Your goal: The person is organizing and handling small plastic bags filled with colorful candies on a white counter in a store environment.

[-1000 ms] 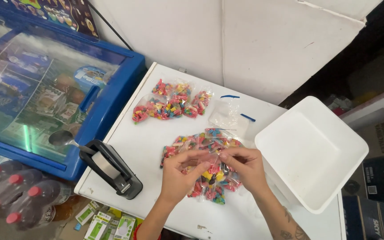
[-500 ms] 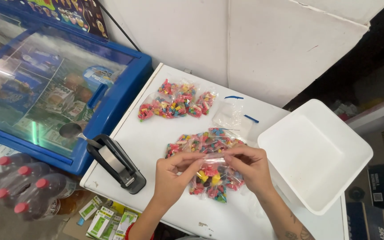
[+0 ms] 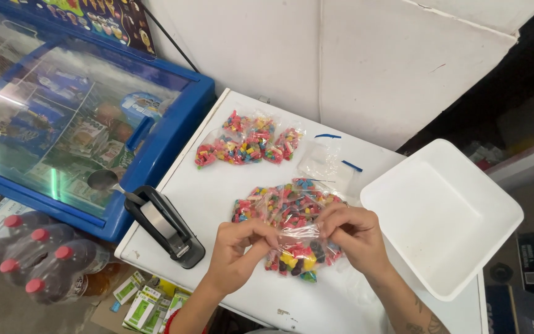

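Observation:
My left hand [image 3: 237, 253] and my right hand [image 3: 355, 235] pinch the two top corners of a small clear bag of coloured candies [image 3: 298, 252], held just above the white table [image 3: 230, 192]. Under and behind it lies a loose heap of filled candy bags [image 3: 279, 203]. A second group of filled bags [image 3: 245, 145] lies farther back on the table. Empty clear bags with blue strips [image 3: 327, 162] sit behind the heap.
A black bag sealer [image 3: 165, 226] stands at the table's left front edge. An empty white tray [image 3: 440, 216] sits at the right. A blue glass-topped freezer [image 3: 63, 130] stands to the left, with red-capped bottles [image 3: 32, 260] and small boxes [image 3: 146, 303] on the floor.
Both hands have lifted one candy bag slightly off the heap and stretched its top between the fingers. The view has shifted a little to the right.

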